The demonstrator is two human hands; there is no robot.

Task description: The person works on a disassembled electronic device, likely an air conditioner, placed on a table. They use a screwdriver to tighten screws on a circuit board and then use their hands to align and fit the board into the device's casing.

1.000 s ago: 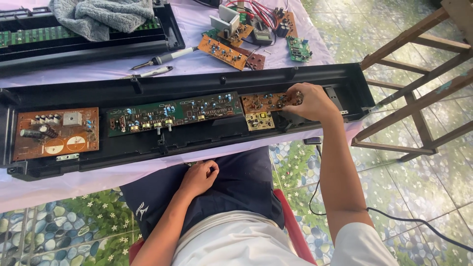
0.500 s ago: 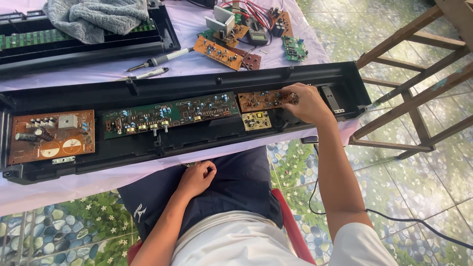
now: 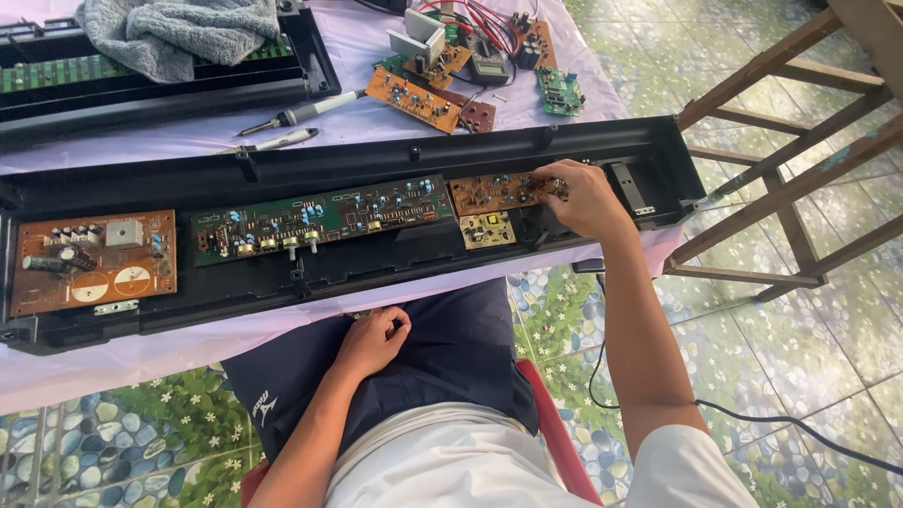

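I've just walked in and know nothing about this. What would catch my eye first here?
A long black casing lies open across the table's near edge, with circuit boards set in a row inside it. The right hand rests on the small brown board near the casing's right end, while the left hand lies idle on the lap. Behind, a grey towel is heaped on a second casing, beside loose boards.

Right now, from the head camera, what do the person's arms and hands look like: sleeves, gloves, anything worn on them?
Both hands are bare: no gloves on the left hand or the right hand, and no watch, ring or band shows. Both forearms are uncovered. A white short sleeve shows on the right upper arm; the left sleeve is hidden by the frame edge. No markings are visible.
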